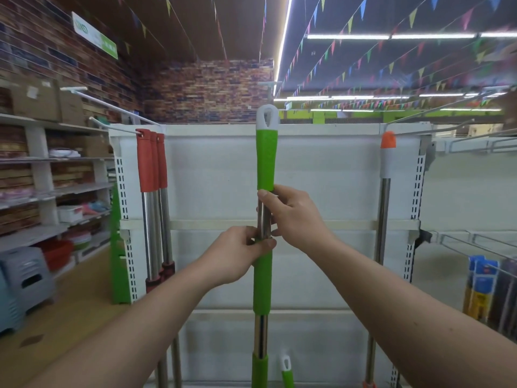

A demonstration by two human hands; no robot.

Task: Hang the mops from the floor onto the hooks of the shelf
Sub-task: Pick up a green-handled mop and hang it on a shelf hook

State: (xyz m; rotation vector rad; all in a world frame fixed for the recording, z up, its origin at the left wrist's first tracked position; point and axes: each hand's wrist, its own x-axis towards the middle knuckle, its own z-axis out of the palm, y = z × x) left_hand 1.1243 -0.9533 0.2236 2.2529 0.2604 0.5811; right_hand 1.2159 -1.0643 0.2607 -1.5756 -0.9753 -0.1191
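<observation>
1. Green mop [266, 161] stands upright before the white shelf [218, 175]: textured grips, shiny metal tube, white looped cap.
2. Left hand [237, 254] pinches the lower grip's top; right hand [293, 217] curls round the metal.

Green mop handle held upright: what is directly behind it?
The shelf's white back panel and its cross rail. The handle, left hand and right hand cover the strip directly behind.

Brick-pattern wall [207, 88], strip lights [348, 36], coloured bunting [362, 8], stocked side shelves [56, 189], tan floor [70, 303]
</observation>
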